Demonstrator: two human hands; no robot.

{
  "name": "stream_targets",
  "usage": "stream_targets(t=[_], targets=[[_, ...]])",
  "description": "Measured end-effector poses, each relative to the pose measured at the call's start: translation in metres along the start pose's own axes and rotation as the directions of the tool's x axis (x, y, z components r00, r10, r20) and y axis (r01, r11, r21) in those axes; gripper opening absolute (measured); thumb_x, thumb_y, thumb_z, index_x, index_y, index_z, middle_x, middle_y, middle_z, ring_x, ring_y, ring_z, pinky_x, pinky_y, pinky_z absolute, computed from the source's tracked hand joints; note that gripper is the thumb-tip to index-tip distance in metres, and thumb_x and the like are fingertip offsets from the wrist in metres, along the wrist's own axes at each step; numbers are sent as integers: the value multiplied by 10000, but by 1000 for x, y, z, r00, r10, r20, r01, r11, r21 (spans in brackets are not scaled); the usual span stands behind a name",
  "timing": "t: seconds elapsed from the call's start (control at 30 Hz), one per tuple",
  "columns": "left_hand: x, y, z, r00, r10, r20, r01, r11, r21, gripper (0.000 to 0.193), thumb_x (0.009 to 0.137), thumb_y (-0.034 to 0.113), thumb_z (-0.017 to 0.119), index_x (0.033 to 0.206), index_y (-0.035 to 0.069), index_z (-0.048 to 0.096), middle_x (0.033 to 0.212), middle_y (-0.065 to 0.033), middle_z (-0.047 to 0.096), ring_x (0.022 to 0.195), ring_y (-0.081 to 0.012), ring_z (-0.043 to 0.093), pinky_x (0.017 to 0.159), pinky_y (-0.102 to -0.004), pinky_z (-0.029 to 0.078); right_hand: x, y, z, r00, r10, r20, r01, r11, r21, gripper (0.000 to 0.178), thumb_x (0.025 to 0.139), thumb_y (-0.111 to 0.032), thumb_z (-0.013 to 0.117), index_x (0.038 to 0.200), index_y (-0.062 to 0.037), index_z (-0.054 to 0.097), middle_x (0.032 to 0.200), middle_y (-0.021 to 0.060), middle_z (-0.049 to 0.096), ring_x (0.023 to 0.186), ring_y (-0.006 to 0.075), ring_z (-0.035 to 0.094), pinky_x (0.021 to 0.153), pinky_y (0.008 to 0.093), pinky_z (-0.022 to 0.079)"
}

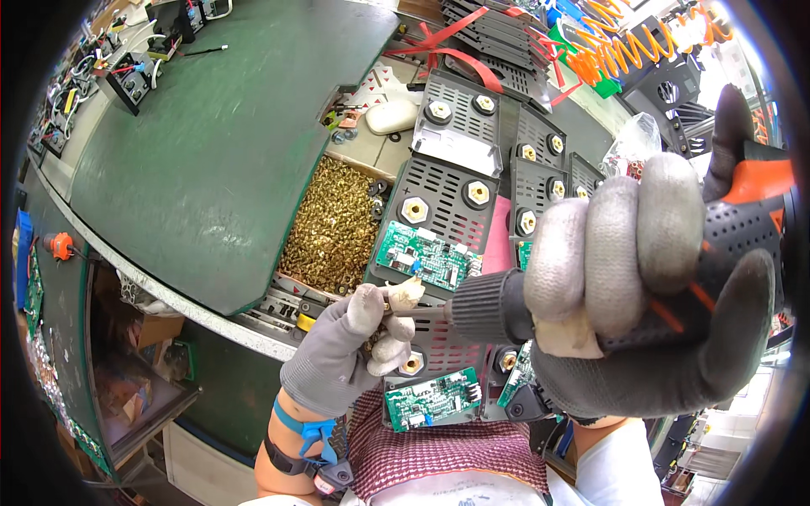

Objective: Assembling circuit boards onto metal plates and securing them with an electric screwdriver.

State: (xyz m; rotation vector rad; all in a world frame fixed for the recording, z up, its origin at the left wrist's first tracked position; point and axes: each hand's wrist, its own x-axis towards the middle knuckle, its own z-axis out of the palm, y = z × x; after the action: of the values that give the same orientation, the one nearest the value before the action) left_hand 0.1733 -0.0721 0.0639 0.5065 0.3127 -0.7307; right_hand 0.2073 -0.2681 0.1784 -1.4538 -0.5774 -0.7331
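My right hand (637,278), in a grey glove with whitish fingers, is wrapped round a black and orange power screwdriver (489,308). Its bit points left to the fingertips of my gloved left hand (329,358). Those fingers are closed, with small brass-coloured screws (371,341) partly showing between them. Beneath both hands lie black slotted metal plates (451,181) fitted with brass hex nuts (414,210). A green circuit board (429,253) rests on the plate just beyond my left hand. Another circuit board (434,398) lies on the nearer plate. My right hand hides part of the plates at right.
A box of small brass screws (333,223) stands left of the plates, beside a green-topped table (211,169). A white rounded object (391,117) lies beyond the box. Stacked black metal parts (498,38) and orange coiled hoses (620,55) are at the back right.
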Motion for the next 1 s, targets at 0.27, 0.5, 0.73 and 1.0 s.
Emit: stream_targets(t=[0.27,0.5,0.73,1.0], targets=[[2,-2,2,999,-28,33,29,999,-33,428,905,411,595,1024,1,603,763,-40,622,542,-76,441,575,-238,412,-1,-11,27,923,372,98,-375,815,443,603,921,-387,474,1387,-83,242,658,9,380,472,89,374,478,307,391],[6,7,9,978,-91,188,63,987,150,542,917,469,541,1083,-45,597,724,-43,598,549,-54,411,516,-201,333,2,-2,5,945,318,71,-324,890,322,399,921,-324,485,1223,-80,393,745,49,465,546,123,451,529,337,436],[10,58,29,991,-126,-41,110,604,789,513,771,420,715,1008,-33,670,645,39,509,550,-48,383,528,-200,324,6,24,-31,913,409,-12,-404,906,124,234,921,-260,496,1060,-78,544,833,88,549,620,156,528,581,367,482],[71,96,37,994,-76,81,-99,-285,953,754,593,182,861,1257,14,543,688,-46,365,660,-115,384,602,-282,383,-15,48,-48,974,163,154,-144,981,-130,336,891,-81,525,1221,-46,471,975,120,540,704,179,558,595,398,518]])
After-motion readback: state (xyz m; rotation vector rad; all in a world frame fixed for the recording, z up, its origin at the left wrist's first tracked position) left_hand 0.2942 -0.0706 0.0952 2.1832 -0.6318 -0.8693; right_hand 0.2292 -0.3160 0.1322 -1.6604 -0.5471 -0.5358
